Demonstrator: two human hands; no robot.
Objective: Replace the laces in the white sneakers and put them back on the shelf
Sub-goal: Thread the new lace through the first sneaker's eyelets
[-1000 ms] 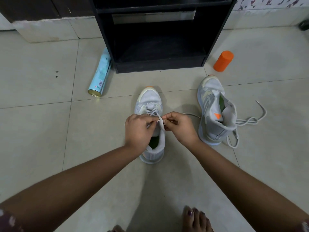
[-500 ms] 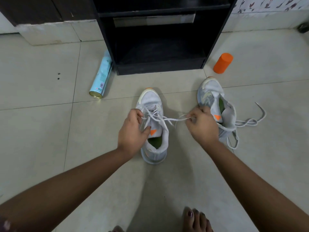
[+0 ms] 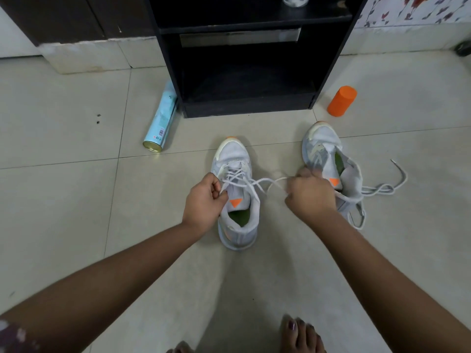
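Head view looks down at a tiled floor (image 3: 63,212) where two white sneakers sit in front of a black shelf (image 3: 249,72). Directly before the shelf, the near sneaker (image 3: 235,200) stands upright, partly laced. The left hand (image 3: 204,202) is clenched on one end of its lace (image 3: 254,184); the right hand (image 3: 309,194) grips the other end. The second sneaker (image 3: 331,161) lies just right, a loose lace (image 3: 382,188) trailing beside it. A spray can (image 3: 160,121) lies left of the shelf, an orange cap (image 3: 341,100) right.
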